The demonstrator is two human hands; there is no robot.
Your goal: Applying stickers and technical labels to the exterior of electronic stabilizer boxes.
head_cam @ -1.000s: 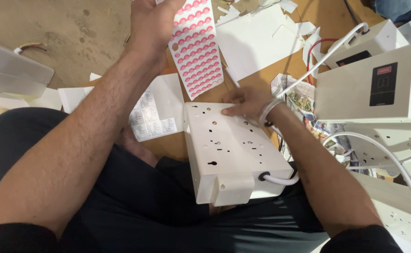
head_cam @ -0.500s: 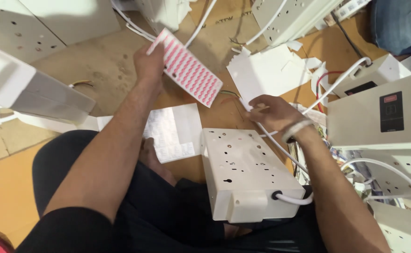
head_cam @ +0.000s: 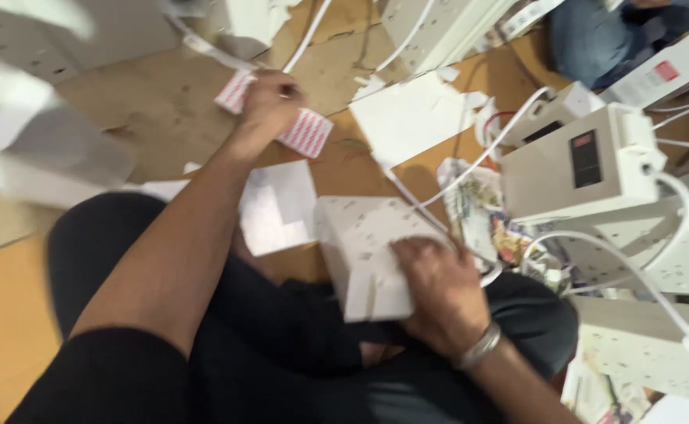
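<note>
Looking down, head view: 2 hands in frame. Left hand, upper centre-left, grip clamped on 1 pink-and-white sticker sheet. Right hand, lower centre, lies on 1 white socket box resting on the lap; can't tell if the grip is closed. 1 white unit w/ dark panel at right. Blurry.

left grip: left hand closed on the pink-and-white sticker sheet; bare brown floor lies open to its left.
beyond left grip: white cables and white socket boxes crowd close.
between grips: loose white paper lies flat, leaving room above it.
right grip: right hand rests on the white extension box.
right of right grip: a white device, cables and crumpled wrappers block the way.
</note>
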